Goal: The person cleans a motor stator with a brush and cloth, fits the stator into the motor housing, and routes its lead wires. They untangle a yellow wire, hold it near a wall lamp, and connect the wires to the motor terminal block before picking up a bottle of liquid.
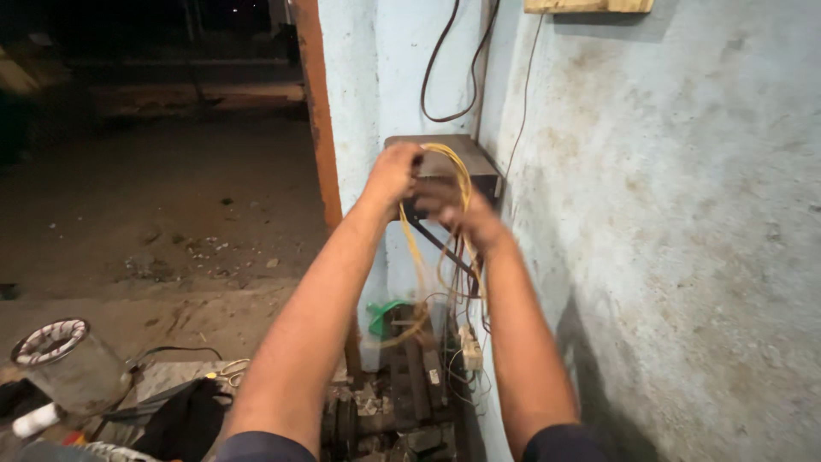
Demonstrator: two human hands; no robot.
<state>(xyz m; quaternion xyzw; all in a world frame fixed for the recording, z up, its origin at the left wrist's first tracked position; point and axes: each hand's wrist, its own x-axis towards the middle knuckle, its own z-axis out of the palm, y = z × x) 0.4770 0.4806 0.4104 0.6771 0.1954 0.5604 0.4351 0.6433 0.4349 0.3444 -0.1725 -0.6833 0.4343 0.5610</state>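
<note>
At lower left, a cylindrical motor stator [64,364] sits beside a dark cloth [184,419] on the floor. Above, the left hand [393,171] is closed around the top of a loop of yellow wire [457,175], raised in front of a dark wall-mounted box [445,154]. The right hand [462,214], blurred, grips the same loop just below and to the right. The wire hangs downward from both hands, its long axis near vertical, trailing toward a green part [385,315] and a white power strip [469,346] on the cluttered machine below. A pale blue wall [667,239] fills the right.
</note>
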